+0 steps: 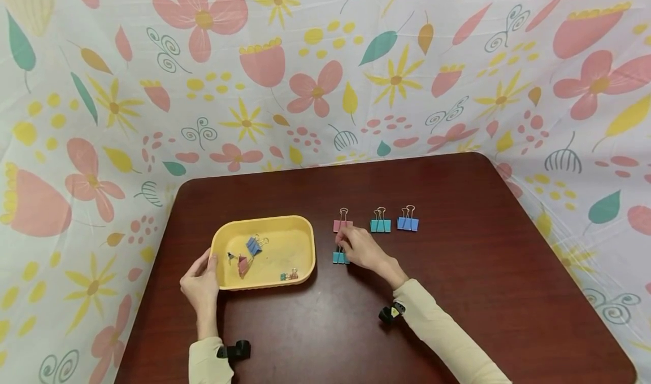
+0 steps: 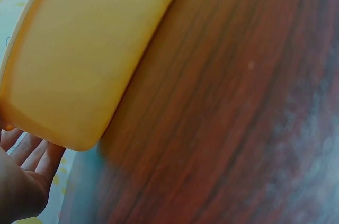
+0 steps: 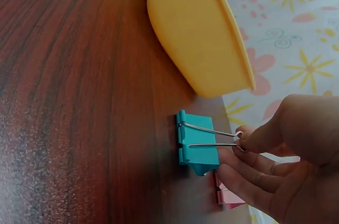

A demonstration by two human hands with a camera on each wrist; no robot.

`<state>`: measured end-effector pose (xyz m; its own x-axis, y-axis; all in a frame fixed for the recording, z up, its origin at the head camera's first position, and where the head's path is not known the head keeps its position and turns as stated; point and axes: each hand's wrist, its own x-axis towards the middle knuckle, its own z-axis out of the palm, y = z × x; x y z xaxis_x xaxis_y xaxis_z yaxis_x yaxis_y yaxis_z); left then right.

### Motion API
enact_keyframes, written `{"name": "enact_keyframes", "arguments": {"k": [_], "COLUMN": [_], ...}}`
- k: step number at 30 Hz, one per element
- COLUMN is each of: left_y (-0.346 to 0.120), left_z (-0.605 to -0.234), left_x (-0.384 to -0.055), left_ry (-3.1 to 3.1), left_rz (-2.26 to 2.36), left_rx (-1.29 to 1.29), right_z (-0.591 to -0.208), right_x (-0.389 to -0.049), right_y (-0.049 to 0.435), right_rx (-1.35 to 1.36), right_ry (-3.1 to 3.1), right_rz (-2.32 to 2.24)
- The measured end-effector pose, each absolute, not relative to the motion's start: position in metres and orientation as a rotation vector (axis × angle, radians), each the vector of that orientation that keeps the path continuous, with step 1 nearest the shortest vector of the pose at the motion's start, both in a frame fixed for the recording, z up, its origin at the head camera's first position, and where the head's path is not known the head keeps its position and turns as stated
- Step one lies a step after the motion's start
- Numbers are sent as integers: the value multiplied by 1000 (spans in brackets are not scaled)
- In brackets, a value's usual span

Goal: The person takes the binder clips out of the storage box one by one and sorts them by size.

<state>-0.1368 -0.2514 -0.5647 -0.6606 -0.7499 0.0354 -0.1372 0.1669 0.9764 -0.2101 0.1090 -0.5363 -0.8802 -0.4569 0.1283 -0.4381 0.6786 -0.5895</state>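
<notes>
My right hand (image 1: 365,249) pinches the wire handle of a teal binder clip (image 3: 200,142) between thumb and fingertips. The clip's flat spine is down at the dark table. Just beyond it lies a pink binder clip (image 1: 342,225), partly behind the hand. My left hand (image 1: 200,282) grips the left end of a yellow tray (image 1: 310,248), thumb at the rim and fingers along the outer wall. Inside the tray are a blue binder clip (image 1: 254,245), a pink one (image 1: 243,265), a small dark one (image 1: 231,256), and two tiny clips, teal (image 1: 283,276) and reddish (image 1: 294,274).
Right of the pink clip, another teal binder clip (image 1: 380,226) and a blue one (image 1: 408,223) stand in a row with handles pointing away. A flowered cloth (image 1: 315,90) hangs behind the brown table (image 1: 458,293) and at its sides.
</notes>
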Motion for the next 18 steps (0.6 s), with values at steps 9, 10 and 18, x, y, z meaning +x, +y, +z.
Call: {"name": "enact_keyframes", "arguments": {"k": [9,10,18], "left_y": [-254,-254,-251], "left_z": [-568,-568,-565], "left_x": [-137,-137,-136], "left_ry": [-1897,-1896,-1928], "left_rz": [-1509,-1509,-1514], "left_rx": [829,834,832], "right_z": [-522,-519,-497], "right_x": [-218,-220,-235], "right_y": [102,100,83], "right_rx": [-867,-872,-909], "right_ry": [2880,2877,2820], "right_rz": [-1076,-1096,-1163]}}
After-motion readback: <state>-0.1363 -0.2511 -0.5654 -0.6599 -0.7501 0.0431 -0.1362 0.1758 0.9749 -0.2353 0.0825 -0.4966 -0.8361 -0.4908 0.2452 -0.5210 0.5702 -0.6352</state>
